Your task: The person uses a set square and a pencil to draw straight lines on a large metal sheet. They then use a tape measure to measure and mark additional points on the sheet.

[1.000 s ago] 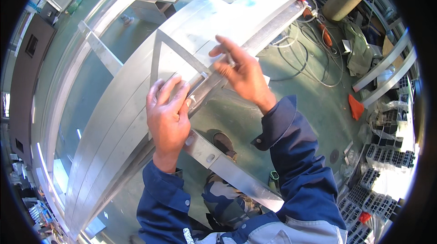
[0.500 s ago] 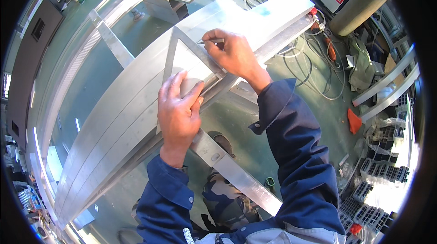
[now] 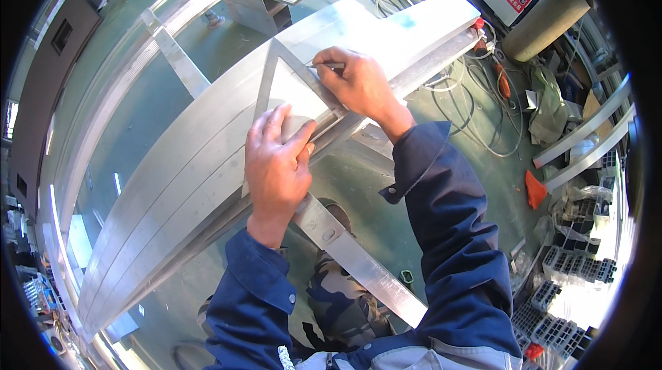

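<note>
At the far left a brown panel (image 3: 52, 87) stands upright, with a short metal crossbar (image 3: 181, 66) nearer to me. Then comes the long curved sheet (image 3: 172, 149) of pale metal, running up under both my hands.

The metal triangle (image 3: 267, 80) lies on that sheet, its peak pointing away from me, beyond my left fingertips. My left hand (image 3: 279, 170) rests at its near left corner, fingers bent and spread a little, thumb standing off to the right. The longer fingertips reach over the left side into the hollow middle; the thumb is near the triangle's near edge. I cannot tell how hard they press, or what lies under the palm.

Below and right of that hand, a flat bar (image 3: 376, 280) with a hole slants away above the floor.

My right hand (image 3: 358, 91) is just beside the triangle's right side, thumb and fingers pinched narrow around a thin pen (image 3: 335, 66). The pen points left toward that slanting edge; whether its tip touches metal I cannot tell.

Farther right, loose cables (image 3: 476, 118) coil on the floor beside an orange-handled tool (image 3: 503, 85), then two curved strips (image 3: 586, 125).
</note>
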